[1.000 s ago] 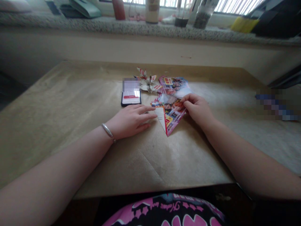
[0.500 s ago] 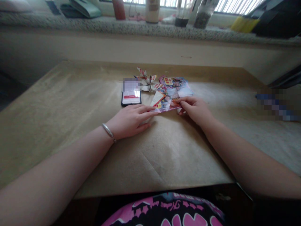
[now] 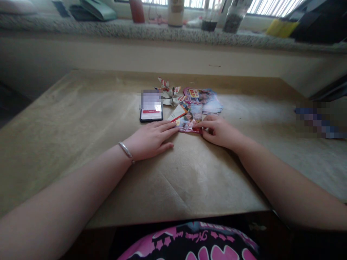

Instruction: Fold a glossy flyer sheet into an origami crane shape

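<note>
A colourful printed sheet of paper with a pale folded flap at its left lies in front of me, its near edge edged with a dotted pink band. My left hand lies flat, fingers stretched, fingertips on the sheet's near left part. At the right edge my right hand grips the sheet, index finger on top and thumb low at the side. Just behind is a folded paper shape with several points. To its left sits a phone with a lit, partly blurred screen.
A fanned stack of printed sheets lies behind my right hand. The table has a tan cover. A blurred bluish item is at the far right. Bottles and jars stand on the speckled windowsill.
My right hand has moved left and slightly nearer, bringing the sheet's right side inward, so the sheet looks narrower. More of the stack behind shows. My left hand has hardly moved.
</note>
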Tool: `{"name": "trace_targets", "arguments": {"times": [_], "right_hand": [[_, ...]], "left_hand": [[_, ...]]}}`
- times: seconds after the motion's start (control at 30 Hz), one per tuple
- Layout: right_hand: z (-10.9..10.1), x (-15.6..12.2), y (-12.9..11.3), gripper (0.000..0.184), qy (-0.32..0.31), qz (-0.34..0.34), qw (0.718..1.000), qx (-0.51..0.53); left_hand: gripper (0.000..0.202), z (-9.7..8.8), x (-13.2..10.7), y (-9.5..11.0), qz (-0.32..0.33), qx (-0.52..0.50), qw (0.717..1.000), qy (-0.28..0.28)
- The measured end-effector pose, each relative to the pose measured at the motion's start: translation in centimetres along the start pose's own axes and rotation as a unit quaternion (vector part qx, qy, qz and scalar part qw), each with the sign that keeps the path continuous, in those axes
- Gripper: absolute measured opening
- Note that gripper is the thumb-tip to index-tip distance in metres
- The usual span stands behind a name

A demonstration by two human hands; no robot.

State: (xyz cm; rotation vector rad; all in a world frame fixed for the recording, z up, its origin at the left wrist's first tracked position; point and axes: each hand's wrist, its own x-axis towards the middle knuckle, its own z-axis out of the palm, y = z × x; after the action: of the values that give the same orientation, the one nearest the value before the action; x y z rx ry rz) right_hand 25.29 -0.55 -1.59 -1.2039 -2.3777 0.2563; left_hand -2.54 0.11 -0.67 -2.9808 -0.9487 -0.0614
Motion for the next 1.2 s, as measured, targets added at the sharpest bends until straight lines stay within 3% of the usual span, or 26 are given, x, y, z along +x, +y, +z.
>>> {"name": "trace_targets", "arguments": {"times": [0.17, 0.3, 0.53, 0.8, 1.03, 1.2], "right_hand": [[0.0, 0.1, -0.1, 0.021, 0.065, -0.076, 0.993, -0.067], [0.1, 0.1, 0.0, 0.014, 0.034, -0.126, 0.991, -0.034], [0.1, 0.3, -0.5, 0.011, -0.012, -0.12, 0.991, 0.054], [-1.4, -0.3, -1.3, 0.007, -0.061, 0.057, 0.995, 0.063], [-1.8, 0.2, -1.1, 0.014, 0.001, 0.176, 0.984, 0.005], [-1.0, 0.3, -0.6, 0.012, -0.001, 0.216, 0.976, -0.01]], "left_hand": [[0.057, 0.0, 0.0, 0.0, 0.001, -0.002, 1.0, -0.007], [0.055, 0.1, 0.0, -0.1, 0.011, -0.003, 1.0, 0.01], [0.053, 0.3, 0.0, 0.0, 0.019, -0.026, 0.999, 0.015], [0.047, 0.1, 0.1, 0.2, 0.046, -0.071, 0.996, 0.019], [0.046, 0.0, 0.0, 0.4, 0.06, -0.078, 0.995, 0.023], [0.046, -0.2, 0.0, 0.5, 0.056, -0.075, 0.995, 0.02]]}}
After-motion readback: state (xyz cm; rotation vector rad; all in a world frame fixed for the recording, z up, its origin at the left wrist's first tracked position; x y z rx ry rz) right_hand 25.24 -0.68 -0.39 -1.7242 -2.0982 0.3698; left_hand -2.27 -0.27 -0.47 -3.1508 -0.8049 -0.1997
